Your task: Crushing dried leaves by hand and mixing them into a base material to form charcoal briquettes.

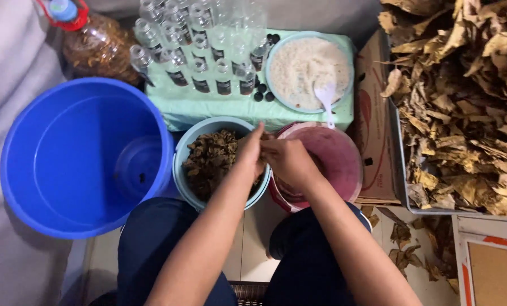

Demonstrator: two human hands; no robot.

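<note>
Dried leaf scraps (211, 161) in light-blue bowl (181, 164): left hand (250, 150) and right hand (287, 161) pinch, apparently, one piece; crumbs may spill off the rim.

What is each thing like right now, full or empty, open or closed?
Blue bucket: empty.
Small bottles: upright, uncapped.
White bowl: full of white grains, spoon in it.
Light blue bowl: full of dark leaf bits.
Pink bowl: looks empty.
Tray: heaped with dry leaves.
Left hand: fingers pinched together.
Right hand: touching the left hand.
</note>
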